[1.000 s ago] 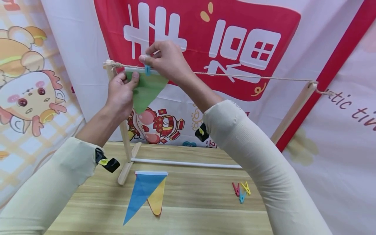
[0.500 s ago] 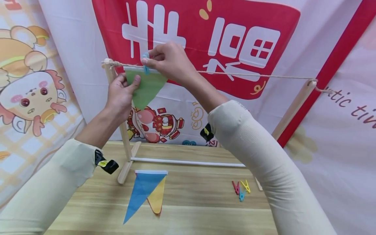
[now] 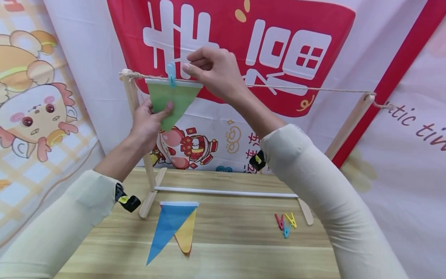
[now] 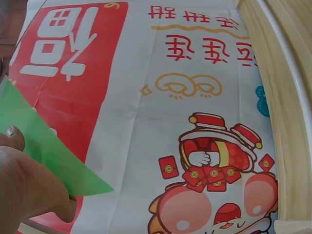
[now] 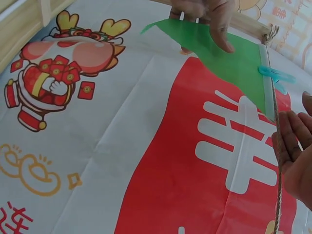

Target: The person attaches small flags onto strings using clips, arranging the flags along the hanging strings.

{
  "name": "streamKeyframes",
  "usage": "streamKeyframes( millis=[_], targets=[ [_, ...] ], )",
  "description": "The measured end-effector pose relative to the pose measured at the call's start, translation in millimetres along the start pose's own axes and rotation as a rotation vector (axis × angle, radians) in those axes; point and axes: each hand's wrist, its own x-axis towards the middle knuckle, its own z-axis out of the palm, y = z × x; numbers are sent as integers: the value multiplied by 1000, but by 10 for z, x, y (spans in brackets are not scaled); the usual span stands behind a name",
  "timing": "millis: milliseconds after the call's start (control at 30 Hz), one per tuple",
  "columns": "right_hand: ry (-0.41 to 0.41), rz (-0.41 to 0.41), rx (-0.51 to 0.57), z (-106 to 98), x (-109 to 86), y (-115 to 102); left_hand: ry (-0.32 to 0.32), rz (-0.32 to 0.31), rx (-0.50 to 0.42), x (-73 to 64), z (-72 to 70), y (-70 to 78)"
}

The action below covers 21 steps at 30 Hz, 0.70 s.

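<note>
A green pennant (image 3: 179, 97) hangs from the string (image 3: 313, 90) near its left end. One light-blue clothespin (image 3: 171, 74) clips the pennant's white top edge to the string, as the right wrist view also shows. My left hand (image 3: 148, 122) holds the pennant low on its left side, thumb in front and fingers behind. To the right of the clothespin, my right hand (image 3: 219, 73) hovers by the string with loosely bent fingers and nothing between them. In the left wrist view the pennant's tip (image 4: 92, 183) sticks out past the left hand.
The string runs between a left wooden post (image 3: 129, 93) and a right wooden post (image 3: 350, 126), joined low down by a white rod (image 3: 226, 192). A blue pennant (image 3: 168, 224) overlaps a yellow pennant (image 3: 188, 234) on the table (image 3: 244, 259). Red (image 3: 280, 222), yellow and blue clothespins lie at right.
My right hand has let go of the blue clothespin and moved right, leaving it clipped on the string. My left hand has slid slightly down and right on the green pennant.
</note>
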Motion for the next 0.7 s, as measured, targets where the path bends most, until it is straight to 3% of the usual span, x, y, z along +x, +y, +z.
streamKeyframes(
  millis=[233,433,700],
  targets=[
    [79,-123,115,-37,-148,92,-6,-4,63,-2,36,-102],
    [78,-160,141,-31,-265,105,-6,-42,74,-9,14,-188],
    [60,-262,137,14,-456,138,-9,-92,189,-49,-27,-390]
  ],
)
